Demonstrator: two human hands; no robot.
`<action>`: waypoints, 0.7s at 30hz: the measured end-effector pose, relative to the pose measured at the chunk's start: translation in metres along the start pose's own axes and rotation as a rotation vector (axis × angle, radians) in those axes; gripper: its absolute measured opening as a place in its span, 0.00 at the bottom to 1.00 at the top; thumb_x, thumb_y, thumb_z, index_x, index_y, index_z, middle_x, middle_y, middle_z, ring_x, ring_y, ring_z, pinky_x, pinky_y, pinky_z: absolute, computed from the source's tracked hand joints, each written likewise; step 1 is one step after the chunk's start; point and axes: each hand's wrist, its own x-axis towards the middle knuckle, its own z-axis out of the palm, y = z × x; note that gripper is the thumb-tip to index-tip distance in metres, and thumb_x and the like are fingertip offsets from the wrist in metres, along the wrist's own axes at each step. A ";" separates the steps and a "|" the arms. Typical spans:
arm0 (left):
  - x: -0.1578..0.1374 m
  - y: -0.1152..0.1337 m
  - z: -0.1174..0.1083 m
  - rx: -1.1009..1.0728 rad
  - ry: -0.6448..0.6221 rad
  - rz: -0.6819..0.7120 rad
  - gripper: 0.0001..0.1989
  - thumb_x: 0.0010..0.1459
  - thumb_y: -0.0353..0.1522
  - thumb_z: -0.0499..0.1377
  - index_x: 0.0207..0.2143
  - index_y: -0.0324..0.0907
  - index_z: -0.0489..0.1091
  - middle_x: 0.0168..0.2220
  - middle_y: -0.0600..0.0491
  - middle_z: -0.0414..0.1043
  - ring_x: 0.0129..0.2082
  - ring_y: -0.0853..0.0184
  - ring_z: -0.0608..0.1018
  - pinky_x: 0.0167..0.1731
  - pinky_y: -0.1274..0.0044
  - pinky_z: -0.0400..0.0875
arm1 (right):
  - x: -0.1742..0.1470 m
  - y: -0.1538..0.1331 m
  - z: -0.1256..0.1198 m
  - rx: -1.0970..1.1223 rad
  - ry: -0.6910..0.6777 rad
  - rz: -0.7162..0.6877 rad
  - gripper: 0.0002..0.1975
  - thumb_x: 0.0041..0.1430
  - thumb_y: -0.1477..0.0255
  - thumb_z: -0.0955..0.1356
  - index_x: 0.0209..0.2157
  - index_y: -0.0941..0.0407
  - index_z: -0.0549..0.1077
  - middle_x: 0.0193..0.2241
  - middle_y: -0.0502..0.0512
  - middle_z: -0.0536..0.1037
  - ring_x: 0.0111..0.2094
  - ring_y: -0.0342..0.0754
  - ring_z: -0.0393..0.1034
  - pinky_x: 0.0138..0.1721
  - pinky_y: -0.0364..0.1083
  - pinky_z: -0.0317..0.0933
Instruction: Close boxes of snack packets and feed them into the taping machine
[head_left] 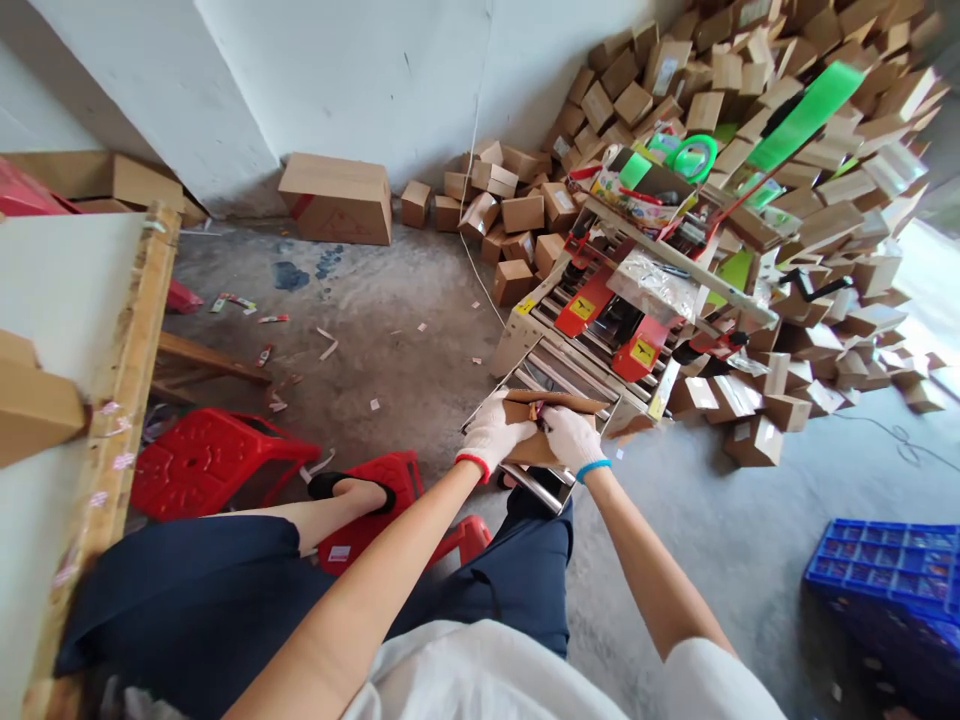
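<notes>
A small cardboard box (529, 454) with raised flaps sits on the near end of the roller conveyor (551, 490), in front of my body. My left hand (493, 438), in a white knit glove with a red cuff, grips its left side, thumb reaching over the opening. On the opposite side, my right hand (573, 440), in a white glove with a blue cuff, closes on the box with its fingertips at the opening. Between the hands shows a small reddish-purple item (535, 411), too small to name. The box's inside is mostly hidden.
Beyond my hands stands a carton-sealing machine (628, 290) carrying green tape rolls (691, 158). Piled cardboard boxes (705, 115) surround it. Red plastic stools (225, 460) stand left, beside a wood-edged table (139, 330). A blue crate (885, 560) is at right.
</notes>
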 end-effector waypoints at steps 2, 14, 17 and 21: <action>-0.002 0.002 -0.003 -0.003 -0.022 -0.002 0.33 0.47 0.44 0.72 0.55 0.46 0.71 0.53 0.48 0.77 0.51 0.58 0.80 0.53 0.72 0.73 | -0.013 0.003 -0.008 0.022 0.012 -0.073 0.17 0.65 0.77 0.63 0.47 0.52 0.80 0.46 0.53 0.81 0.47 0.48 0.74 0.50 0.45 0.65; 0.021 0.025 0.006 0.503 0.035 -0.117 0.27 0.44 0.51 0.70 0.41 0.43 0.75 0.44 0.42 0.79 0.46 0.48 0.82 0.48 0.65 0.71 | -0.037 -0.014 0.017 -0.218 0.268 -0.120 0.38 0.64 0.53 0.67 0.69 0.58 0.60 0.67 0.64 0.65 0.70 0.69 0.49 0.71 0.69 0.32; 0.021 0.023 0.007 0.511 0.063 -0.100 0.26 0.44 0.48 0.70 0.42 0.43 0.74 0.44 0.44 0.78 0.45 0.50 0.81 0.47 0.66 0.72 | -0.061 -0.003 0.037 -0.207 0.245 -0.134 0.38 0.66 0.53 0.66 0.70 0.59 0.59 0.69 0.64 0.62 0.71 0.69 0.47 0.71 0.69 0.34; 0.002 0.005 -0.002 0.439 -0.041 -0.003 0.28 0.48 0.49 0.68 0.49 0.45 0.72 0.51 0.45 0.76 0.49 0.54 0.79 0.49 0.69 0.72 | -0.072 0.023 0.050 -0.160 0.229 -0.171 0.32 0.68 0.58 0.66 0.68 0.57 0.64 0.69 0.62 0.62 0.72 0.65 0.47 0.72 0.67 0.36</action>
